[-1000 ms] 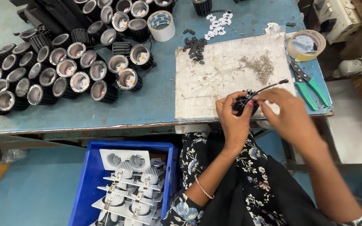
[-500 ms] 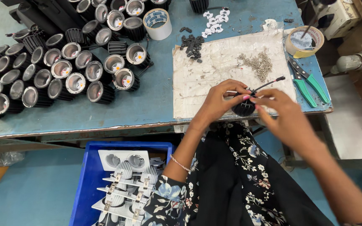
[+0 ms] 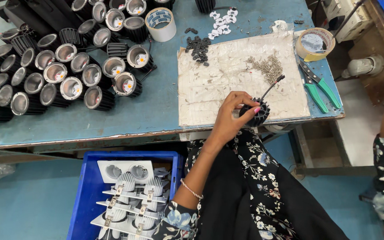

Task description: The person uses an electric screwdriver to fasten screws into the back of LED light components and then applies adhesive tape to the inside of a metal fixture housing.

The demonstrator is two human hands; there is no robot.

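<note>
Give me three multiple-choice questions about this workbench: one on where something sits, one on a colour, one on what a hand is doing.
1. Where does the pile of small metal screws lie?
A. On the worn white board
B. In the blue plastic crate
C. On the floor

2. What colour are the handles of the cutting pliers at the table's right end?
A. Red
B. Green
C. Yellow

3. What is the left hand doing?
A. Resting flat on the table
B. Gripping the black finned round lamp housing
C. Lifting a tape roll

Answers: 1 A, the screws lie on the white board, far from the blue crate. 2 B, both handles are green. 3 B, the fingers curl around the black finned housing at the table edge; the right hand is out of view.
</note>
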